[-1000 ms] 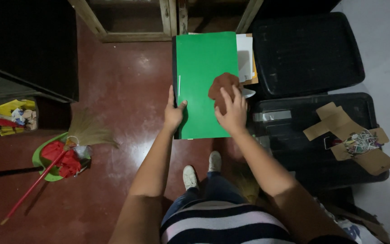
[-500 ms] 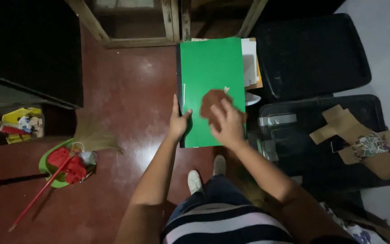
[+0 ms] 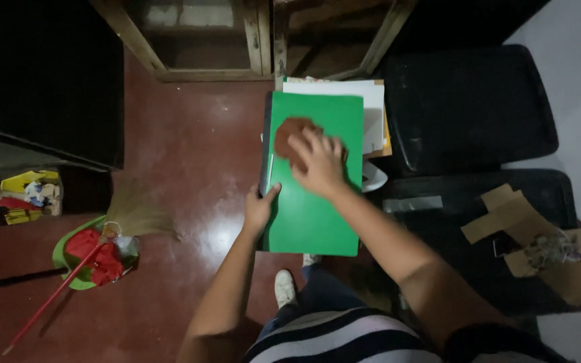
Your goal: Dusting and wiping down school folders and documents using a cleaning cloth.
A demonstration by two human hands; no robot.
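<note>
Folder: green folder [image 3: 317, 202], flat, plain matte cover, rectangular, dark spine strip along its left edge; lies atop a paper stack, long side running away from the person.
Cloth: brown cloth [image 3: 290, 132], small, crumpled, on upper half of the folder, partly under the right hand.
Right hand: right hand [image 3: 317, 165] palm-down on the cloth, fingers [image 3: 314, 141] spread & pressed flat on it, not curled into a grip.
Left hand: left hand [image 3: 260, 208] at folder's left edge, near lower half; thumb lies on the cover, other fingers hidden under/behind the edge, so it pinches the folder edge.
Under folder: white sheets [image 3: 371, 114] stick out at top & right of the folder, w/ an orange-tan edge just right of them.
Right of folder: two black bins w/ lids [image 3: 472, 107]; nearer one carries cardboard scraps [image 3: 532, 242].
Left of folder: red-brown floor [image 3: 189, 148]; farther left a straw broom [image 3: 89, 262] w/ red handle resting in a green dustpan [image 3: 65, 259].
Above folder: wooden frame [image 3: 263, 40].
Below folder: white shoe [image 3: 284, 289].
</note>
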